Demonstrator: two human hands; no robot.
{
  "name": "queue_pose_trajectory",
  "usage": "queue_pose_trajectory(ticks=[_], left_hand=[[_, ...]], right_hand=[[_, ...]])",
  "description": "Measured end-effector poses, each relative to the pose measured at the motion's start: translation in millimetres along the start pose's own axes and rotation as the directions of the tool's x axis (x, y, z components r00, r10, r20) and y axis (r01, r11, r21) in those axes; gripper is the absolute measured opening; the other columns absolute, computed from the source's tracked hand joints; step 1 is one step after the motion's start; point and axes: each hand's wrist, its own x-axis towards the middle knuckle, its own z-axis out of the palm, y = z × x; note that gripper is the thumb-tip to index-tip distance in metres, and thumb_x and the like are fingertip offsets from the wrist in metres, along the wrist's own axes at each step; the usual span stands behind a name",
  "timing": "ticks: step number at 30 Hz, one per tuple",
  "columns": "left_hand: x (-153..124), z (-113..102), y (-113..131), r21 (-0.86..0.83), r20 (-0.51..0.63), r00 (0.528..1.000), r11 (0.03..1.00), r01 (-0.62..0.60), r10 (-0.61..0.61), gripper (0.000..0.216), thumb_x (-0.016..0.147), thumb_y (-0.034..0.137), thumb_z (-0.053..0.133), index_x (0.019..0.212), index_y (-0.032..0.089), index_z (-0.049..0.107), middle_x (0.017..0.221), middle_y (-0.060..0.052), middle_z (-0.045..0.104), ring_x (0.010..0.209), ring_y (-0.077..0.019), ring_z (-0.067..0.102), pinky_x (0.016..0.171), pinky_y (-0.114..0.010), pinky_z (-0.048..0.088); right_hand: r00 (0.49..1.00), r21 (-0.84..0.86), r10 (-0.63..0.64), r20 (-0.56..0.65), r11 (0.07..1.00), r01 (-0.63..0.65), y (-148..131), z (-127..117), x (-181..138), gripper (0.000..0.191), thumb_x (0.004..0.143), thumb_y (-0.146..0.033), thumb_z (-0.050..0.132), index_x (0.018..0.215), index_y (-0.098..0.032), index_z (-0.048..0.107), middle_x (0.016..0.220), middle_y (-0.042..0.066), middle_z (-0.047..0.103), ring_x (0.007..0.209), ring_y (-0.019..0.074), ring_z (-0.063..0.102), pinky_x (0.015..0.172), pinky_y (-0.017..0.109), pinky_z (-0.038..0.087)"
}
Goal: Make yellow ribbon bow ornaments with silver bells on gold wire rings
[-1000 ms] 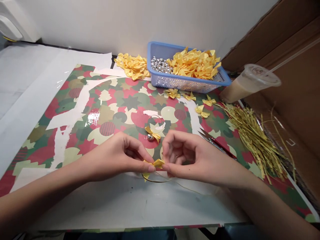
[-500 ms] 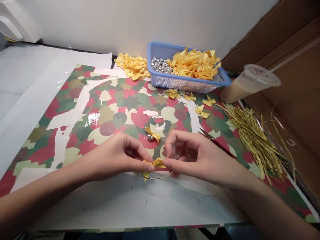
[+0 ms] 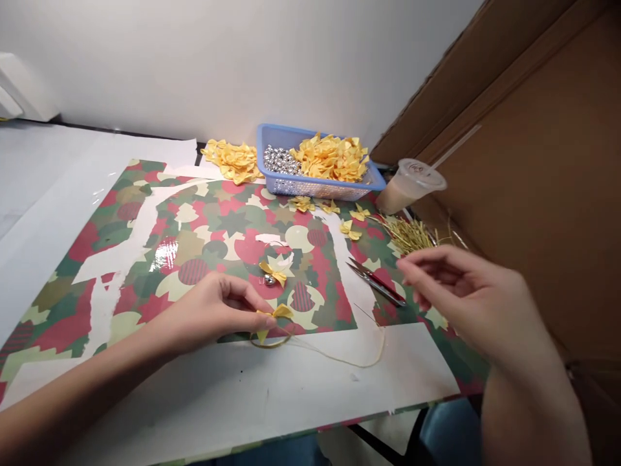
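In the head view, a yellow bow (image 3: 283, 311) was pinched by the left hand (image 3: 218, 309) at seven o'clock from centre. The right hand (image 3: 466, 291) was held at three o'clock from the bow; whether anything was gripped could not be told.

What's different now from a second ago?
The right hand has let go of the yellow bow and moved to the right, past the scissors, near the gold strands. The camera view has swung right too. The left hand still pinches the bow; the blue basket and the bow with the silver bell stayed put.
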Motion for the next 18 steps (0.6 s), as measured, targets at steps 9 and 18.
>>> queue_pose_trajectory(ticks=[9,18], left_hand=[[-3,1,1,-0.066,-0.045,0.999,0.998,-0.009,0.006,0.017,0.062,0.03,0.08,0.062,0.017,0.068,0.067,-0.001,0.07,0.063,-0.0125,0.063,0.058,-0.021,0.047],[-4,-2,-3,-0.049,-0.026,0.999,0.998,-0.041,0.04,0.016,0.064,0.027,0.078,0.063,0.017,0.066,0.066,-0.001,0.069,0.062,-0.0119,0.062,0.057,-0.021,0.047]], right_hand=[[0.864,-0.344,-0.018,0.503,0.913,0.219,12,18,-10,0.01,0.078,-0.02,0.053,0.069,-0.021,0.056,0.069,0.002,0.062,0.06,0.0151,0.058,0.055,0.027,0.047],[0.724,-0.047,-0.175,0.667,0.96,0.276,-13,31,12,0.009,0.082,-0.02,0.054,0.073,-0.022,0.058,0.075,0.0,0.066,0.067,0.014,0.061,0.065,0.025,0.049]])
